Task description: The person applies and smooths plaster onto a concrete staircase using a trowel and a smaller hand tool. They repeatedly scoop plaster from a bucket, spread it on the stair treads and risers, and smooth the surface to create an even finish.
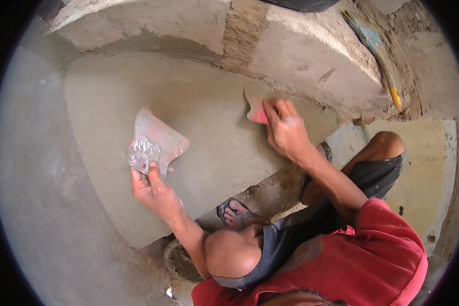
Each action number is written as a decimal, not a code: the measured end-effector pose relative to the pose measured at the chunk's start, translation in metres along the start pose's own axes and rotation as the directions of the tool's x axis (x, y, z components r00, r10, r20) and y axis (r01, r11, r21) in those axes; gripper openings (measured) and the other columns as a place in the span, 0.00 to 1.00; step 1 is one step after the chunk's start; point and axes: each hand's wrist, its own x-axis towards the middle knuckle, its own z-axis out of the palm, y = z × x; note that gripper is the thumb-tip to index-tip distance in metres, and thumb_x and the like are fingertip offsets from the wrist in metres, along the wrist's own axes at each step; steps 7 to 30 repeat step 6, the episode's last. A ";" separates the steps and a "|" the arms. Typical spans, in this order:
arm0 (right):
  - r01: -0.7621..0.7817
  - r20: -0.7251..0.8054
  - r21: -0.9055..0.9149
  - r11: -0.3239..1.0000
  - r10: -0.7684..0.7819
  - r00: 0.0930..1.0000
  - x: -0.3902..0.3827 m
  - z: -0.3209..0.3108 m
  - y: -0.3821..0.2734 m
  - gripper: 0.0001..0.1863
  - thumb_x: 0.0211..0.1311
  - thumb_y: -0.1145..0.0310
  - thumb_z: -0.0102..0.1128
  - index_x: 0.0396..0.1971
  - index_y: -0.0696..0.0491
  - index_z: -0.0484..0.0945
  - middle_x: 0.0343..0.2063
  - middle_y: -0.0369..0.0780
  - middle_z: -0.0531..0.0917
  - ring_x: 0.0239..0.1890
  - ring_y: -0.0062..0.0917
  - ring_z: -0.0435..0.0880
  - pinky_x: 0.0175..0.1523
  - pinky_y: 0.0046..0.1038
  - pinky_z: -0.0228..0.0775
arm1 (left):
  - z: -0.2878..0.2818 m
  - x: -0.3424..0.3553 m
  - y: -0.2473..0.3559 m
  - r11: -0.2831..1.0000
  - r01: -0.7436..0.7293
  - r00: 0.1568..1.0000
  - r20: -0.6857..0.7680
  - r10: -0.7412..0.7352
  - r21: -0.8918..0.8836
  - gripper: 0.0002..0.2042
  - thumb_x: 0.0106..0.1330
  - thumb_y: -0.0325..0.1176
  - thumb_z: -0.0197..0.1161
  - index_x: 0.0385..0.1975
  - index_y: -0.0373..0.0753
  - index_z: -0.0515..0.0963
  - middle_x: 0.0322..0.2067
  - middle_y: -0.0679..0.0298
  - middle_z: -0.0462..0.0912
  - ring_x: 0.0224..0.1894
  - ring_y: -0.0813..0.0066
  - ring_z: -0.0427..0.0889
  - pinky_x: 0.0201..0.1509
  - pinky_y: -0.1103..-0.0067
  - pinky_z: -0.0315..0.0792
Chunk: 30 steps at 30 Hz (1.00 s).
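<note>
My left hand (160, 196) grips a flat pink plastic scraper (158, 135) by its lower edge, the thumb on top. Wet grey cement smears much of that scraper, and it is held over the smooth wet cement surface (204, 148). Farther right, my right hand (289, 130) pinches a second pink scraper (258, 115), smaller in view and coated grey toward its far edge. This one appears to lie against the cement surface near the raised border; the exact contact cannot be made out.
A raised masonry border (311, 56) curves along the far side. On it lies a paintbrush (380, 53) with a yellow-tipped handle. A round container (181, 261) stands partly hidden below my left forearm. My sandalled foot (233, 213) is at the near edge; a yellowish panel (426, 173) lies right.
</note>
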 end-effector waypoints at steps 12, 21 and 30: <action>0.041 0.058 0.074 0.996 -0.045 0.997 -0.015 -0.026 -0.012 0.27 0.48 0.77 0.67 0.53 0.62 0.79 0.44 0.49 0.79 0.46 0.44 0.78 0.50 0.42 0.76 | -0.016 -0.007 -0.003 0.997 0.037 0.999 -0.017 -0.038 -0.060 0.15 0.71 0.23 0.57 0.56 0.29 0.77 0.41 0.61 0.85 0.38 0.77 0.83 0.34 0.77 0.76; 0.041 0.058 0.074 0.996 -0.045 0.997 -0.015 -0.026 -0.012 0.27 0.48 0.77 0.67 0.53 0.62 0.79 0.44 0.49 0.79 0.46 0.44 0.78 0.50 0.42 0.76 | -0.016 -0.007 -0.003 0.997 0.037 0.999 -0.017 -0.038 -0.060 0.15 0.71 0.23 0.57 0.56 0.29 0.77 0.41 0.61 0.85 0.38 0.77 0.83 0.34 0.77 0.76; 0.041 0.058 0.074 0.996 -0.045 0.997 -0.015 -0.026 -0.012 0.27 0.48 0.77 0.67 0.53 0.62 0.79 0.44 0.49 0.79 0.46 0.44 0.78 0.50 0.42 0.76 | -0.016 -0.007 -0.003 0.997 0.037 0.999 -0.017 -0.038 -0.060 0.15 0.71 0.23 0.57 0.56 0.29 0.77 0.41 0.61 0.85 0.38 0.77 0.83 0.34 0.77 0.76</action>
